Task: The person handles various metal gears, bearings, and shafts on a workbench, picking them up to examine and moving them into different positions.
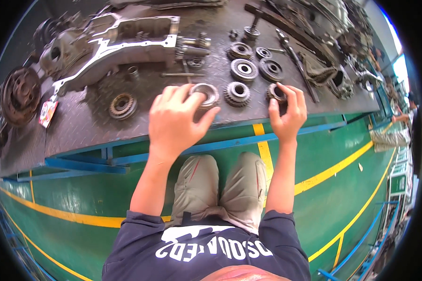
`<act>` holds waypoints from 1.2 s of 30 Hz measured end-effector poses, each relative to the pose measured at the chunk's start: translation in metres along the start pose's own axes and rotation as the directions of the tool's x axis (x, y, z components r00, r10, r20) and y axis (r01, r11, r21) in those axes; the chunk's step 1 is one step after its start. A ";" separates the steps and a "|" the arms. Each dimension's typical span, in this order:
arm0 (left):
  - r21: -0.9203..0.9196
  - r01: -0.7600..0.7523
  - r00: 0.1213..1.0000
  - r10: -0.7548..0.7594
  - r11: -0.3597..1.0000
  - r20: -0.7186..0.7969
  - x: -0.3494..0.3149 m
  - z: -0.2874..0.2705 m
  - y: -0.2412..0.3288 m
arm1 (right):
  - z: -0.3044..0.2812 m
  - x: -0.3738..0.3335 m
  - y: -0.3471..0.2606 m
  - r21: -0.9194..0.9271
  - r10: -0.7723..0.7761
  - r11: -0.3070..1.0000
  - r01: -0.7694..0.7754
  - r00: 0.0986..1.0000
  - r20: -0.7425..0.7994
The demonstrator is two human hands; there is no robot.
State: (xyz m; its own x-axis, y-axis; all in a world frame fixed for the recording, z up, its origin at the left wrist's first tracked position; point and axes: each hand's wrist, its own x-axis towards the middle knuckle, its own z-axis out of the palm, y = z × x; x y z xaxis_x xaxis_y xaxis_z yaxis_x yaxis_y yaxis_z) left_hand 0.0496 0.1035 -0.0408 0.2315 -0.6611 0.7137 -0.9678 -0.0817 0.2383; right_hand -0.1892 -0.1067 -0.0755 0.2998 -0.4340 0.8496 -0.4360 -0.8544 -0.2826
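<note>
The ring (205, 95) sits on the bench (79, 126) near its front edge, and the left hand (176, 122) closes over it from 7 o'clock: fingers curl across the ring's left rim, the thumb presses under its lower right side, so the ring pokes out at 1 o'clock of the palm. The small gear (276, 92) lies further right along the same edge, pinched by the right hand (288, 114), whose fingers arch over it from 4 o'clock; the gear shows at 11 o'clock of that hand (half covered by fingertips).

Between the two hands, just beside the ring at its 3 o'clock, rests a toothed gear (237, 93). At 12 o'clock of that stand three more gears (244, 69) in a loose cluster. A rusty gear (123, 106) lies at 9 o'clock of the left hand, apart from it. Beyond, at 11 o'clock, a large housing (112, 44) fills the bench's back left. A long bar (295, 61) slants at 12 o'clock of the right hand. The green floor (79, 196) with yellow lines lies below the bench.
</note>
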 end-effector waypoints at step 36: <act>0.070 0.095 0.988 -0.103 0.993 0.119 -0.002 -0.001 -0.005 | -0.003 -0.007 0.018 0.174 0.040 0.983 -0.055 0.995 0.092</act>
State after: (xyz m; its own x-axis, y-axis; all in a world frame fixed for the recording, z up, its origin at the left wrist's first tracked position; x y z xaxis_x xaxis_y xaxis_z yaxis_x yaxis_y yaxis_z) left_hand 0.0538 0.1063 -0.0428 0.3164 -0.7330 0.6022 -0.9460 -0.1962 0.2582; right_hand -0.2014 -0.1182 -0.0852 0.3592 -0.4921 0.7930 -0.2977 -0.8657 -0.4024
